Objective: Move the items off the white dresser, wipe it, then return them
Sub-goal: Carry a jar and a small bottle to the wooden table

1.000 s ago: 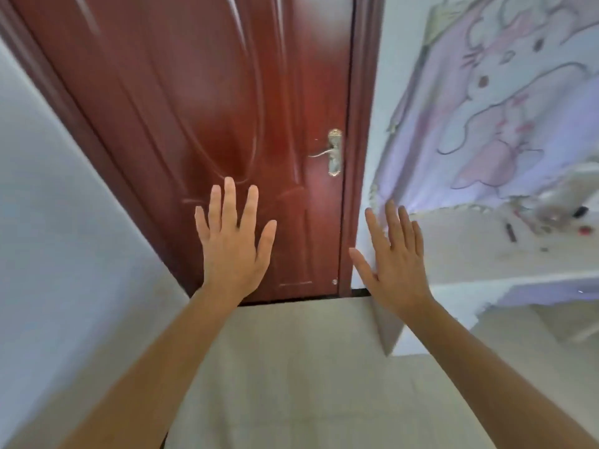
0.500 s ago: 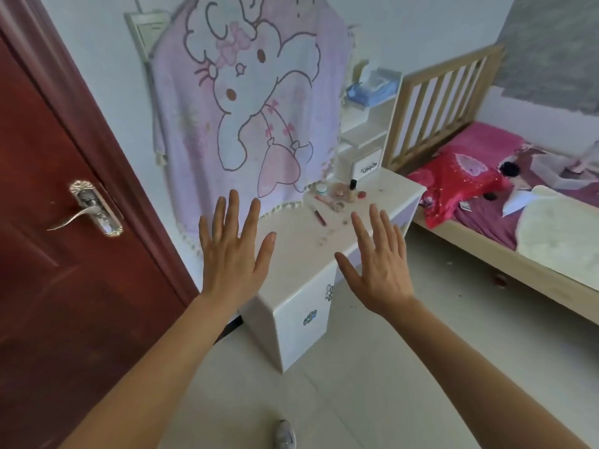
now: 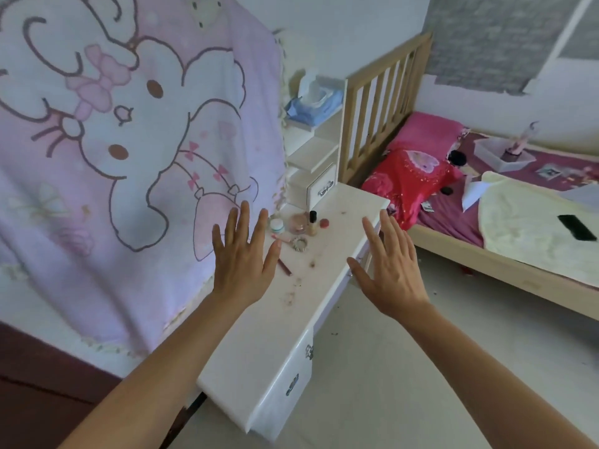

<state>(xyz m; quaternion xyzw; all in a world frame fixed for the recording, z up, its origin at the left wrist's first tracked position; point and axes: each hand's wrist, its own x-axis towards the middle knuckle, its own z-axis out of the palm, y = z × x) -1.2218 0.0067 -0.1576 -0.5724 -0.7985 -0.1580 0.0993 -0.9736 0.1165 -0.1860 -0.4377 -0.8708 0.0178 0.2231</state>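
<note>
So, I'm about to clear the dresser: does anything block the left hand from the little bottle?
Nothing visible does. The left hand is open and empty; only a low hair tie lies on the white dresser between it and the little bottle.

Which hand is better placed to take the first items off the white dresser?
Probably the left hand: open, it hovers near the small bottle and jar. The right hand hangs beyond the front edge of the dresser.
</note>
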